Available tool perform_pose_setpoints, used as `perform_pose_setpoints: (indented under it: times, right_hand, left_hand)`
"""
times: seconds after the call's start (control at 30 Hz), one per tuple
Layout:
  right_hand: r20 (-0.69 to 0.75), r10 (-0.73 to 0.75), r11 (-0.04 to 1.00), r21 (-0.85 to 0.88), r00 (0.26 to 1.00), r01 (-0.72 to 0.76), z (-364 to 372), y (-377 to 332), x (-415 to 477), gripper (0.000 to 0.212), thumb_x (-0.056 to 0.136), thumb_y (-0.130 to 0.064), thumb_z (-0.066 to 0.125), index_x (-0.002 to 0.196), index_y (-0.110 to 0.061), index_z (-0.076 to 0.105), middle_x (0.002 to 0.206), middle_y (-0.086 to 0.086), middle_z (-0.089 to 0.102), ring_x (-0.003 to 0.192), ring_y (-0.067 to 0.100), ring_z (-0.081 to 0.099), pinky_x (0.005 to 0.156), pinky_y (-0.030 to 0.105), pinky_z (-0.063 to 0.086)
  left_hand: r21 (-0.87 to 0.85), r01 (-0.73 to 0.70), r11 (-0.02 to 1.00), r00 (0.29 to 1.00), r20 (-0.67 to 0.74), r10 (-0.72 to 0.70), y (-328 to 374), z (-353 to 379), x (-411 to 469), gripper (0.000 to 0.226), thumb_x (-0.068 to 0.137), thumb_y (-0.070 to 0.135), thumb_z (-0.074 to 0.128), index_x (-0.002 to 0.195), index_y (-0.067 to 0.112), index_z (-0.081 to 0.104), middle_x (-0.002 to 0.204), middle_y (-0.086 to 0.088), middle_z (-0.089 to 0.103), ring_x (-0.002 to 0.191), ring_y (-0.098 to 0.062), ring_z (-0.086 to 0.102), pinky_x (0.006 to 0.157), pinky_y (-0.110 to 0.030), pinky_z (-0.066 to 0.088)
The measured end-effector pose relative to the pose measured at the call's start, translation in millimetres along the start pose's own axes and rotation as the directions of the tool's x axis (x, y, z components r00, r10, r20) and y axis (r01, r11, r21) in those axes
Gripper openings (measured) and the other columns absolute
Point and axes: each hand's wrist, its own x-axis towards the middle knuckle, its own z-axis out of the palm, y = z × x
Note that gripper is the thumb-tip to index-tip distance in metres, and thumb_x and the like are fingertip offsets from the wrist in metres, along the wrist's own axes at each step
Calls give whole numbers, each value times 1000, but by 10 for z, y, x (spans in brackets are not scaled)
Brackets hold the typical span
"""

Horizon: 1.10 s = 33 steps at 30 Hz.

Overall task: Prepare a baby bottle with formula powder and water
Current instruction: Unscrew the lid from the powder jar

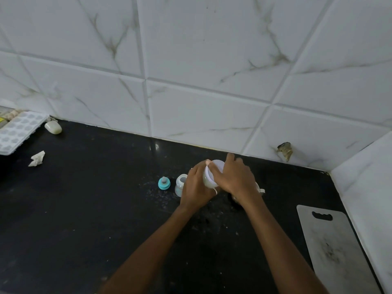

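Bare black counter (pixel 84 209) fills lower left; at centre, left hand (pixel 196 187) and right hand (pixel 235 179) both clasp a tilted white container (pixel 212 177) beside the open bottle (pixel 180 184).

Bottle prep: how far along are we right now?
Done: the baby bottle stands open on the counter, its teal nipple cap set aside to its left. In hand: both hands hold the white container, left hand around its body, right hand on the lid; opening or closing, I cannot tell. Whether powder is in the bottle is unclear. Left: water, recapping.
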Motion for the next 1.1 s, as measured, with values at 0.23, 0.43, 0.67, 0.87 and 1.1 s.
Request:
perform_pose_setpoints:
  times: [0.23,0.43,0.67,0.87,1.1]
  right_hand:
    - [19,41,998,44,999,-42,63,-75,-5,71,93,-66,46,136,-9,46,132,17,60,120,37,58,94,43,47]
    - [131,-307,952,51,943,303,-48,191,-34,72,85,-37,72,148,-33,37,146,0,39,126,27,51,98,42,51]
    - [35,-377,924,88,926,373,-59,396,-86,80,81,-21,73,150,-36,35,151,-11,31,132,21,40,100,40,49]
    - [-41,-191,968,160,981,195,175,603,-419,85,88,-38,72,156,-19,25,158,2,32,136,25,40,103,39,45]
    - [58,39,958,280,998,-54,854,957,-839,80,87,-44,66,153,-25,26,153,0,34,133,26,36,97,41,46]
  left_hand:
    - [46,-56,997,998,9,56,35,8,-31,86,75,31,85,149,15,45,154,0,50,143,-15,44,122,-45,34]
    - [63,-54,997,989,143,44,38,-159,83,85,72,12,85,148,20,47,149,1,52,137,-17,49,115,-32,41]
    - [90,191,977,964,171,-204,77,-105,208,89,69,16,88,148,13,47,149,-2,53,132,-15,54,109,-28,45]
    - [-27,38,999,992,119,-34,-97,-53,36,91,66,30,91,147,20,49,146,2,56,135,-14,51,110,-32,45]
    - [5,45,999,993,107,-45,-188,108,48,96,59,67,88,140,28,52,136,6,62,127,-11,57,107,-35,49]
